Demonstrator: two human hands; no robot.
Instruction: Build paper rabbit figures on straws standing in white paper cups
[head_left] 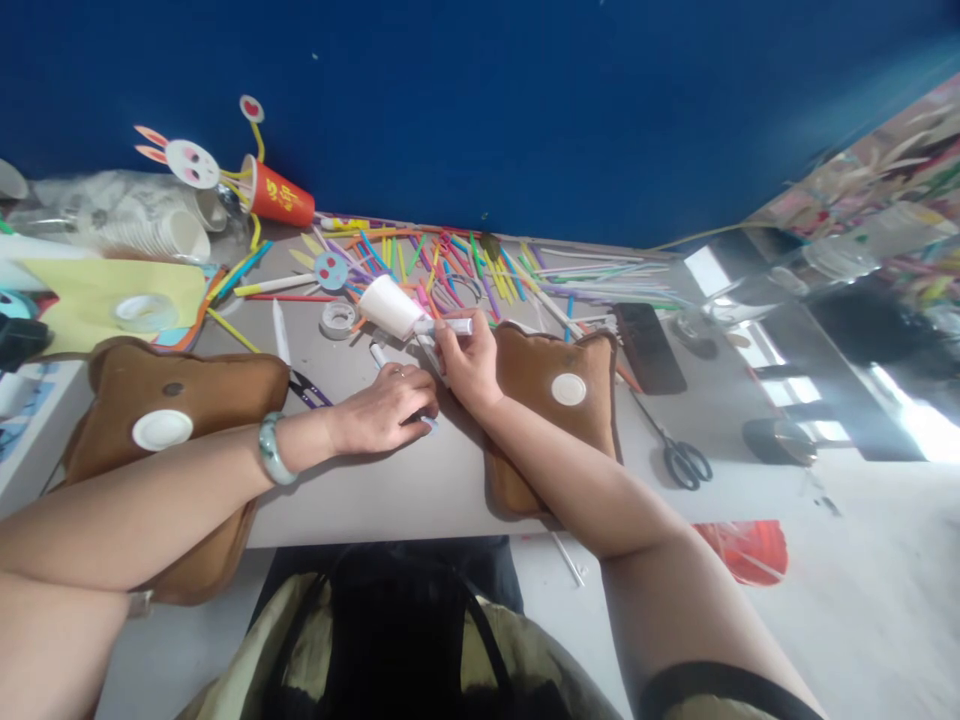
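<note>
Tabletop (360, 495) opens to its edge (375, 538) between cushions (589, 410); right hand (470, 362) pinches a marker (455, 326), left hand (381, 410) half-curled, hold unclear.

A dark phone (650, 348) and dark-handled scissors (667, 440) are laid at the right of a table (360, 505), while a red cup (281, 193) and a rabbit-eared cutout (192, 163) are seen before a blue wall (480, 110).

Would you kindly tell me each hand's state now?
Left hand: curled over the table; its grip cannot be told.
Right hand: closed, holding a white marker.
</note>
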